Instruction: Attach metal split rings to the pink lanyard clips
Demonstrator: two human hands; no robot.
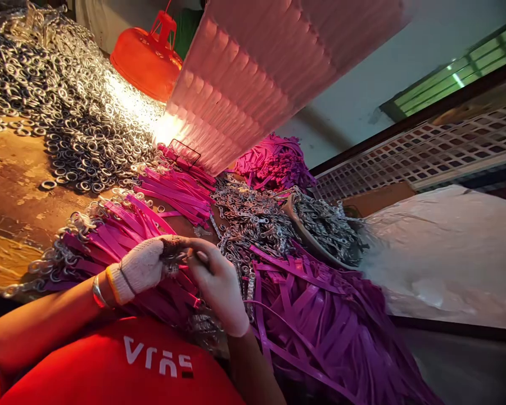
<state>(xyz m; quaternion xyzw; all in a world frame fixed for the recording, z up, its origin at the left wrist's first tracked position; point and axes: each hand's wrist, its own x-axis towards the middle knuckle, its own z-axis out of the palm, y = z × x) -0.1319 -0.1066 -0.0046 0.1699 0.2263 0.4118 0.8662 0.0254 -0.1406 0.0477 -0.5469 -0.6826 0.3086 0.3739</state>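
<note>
My left hand (145, 267), in a white knit glove with darkened fingertips, is closed in a pinch in front of my body. Against it, the fingers of my right hand (219, 281), which looks pale and gloved, are bent and pressed together. A small metal piece (180, 257) shows between the fingertips; its exact kind is hidden. Beneath and left of my hands lie pink straps (105, 225) with metal rings (78, 228) on their ends. Purple straps (320, 326) hang in a heap beside my right wrist.
Loose metal rings (88, 152) form a large pile on the wooden table (21, 169). A red lamp (145, 59) hangs beside a pink translucent sheet (253, 73). Metal clasps (253, 216) lie near a full bowl (299, 225). White plastic sheeting (447, 253) is at right.
</note>
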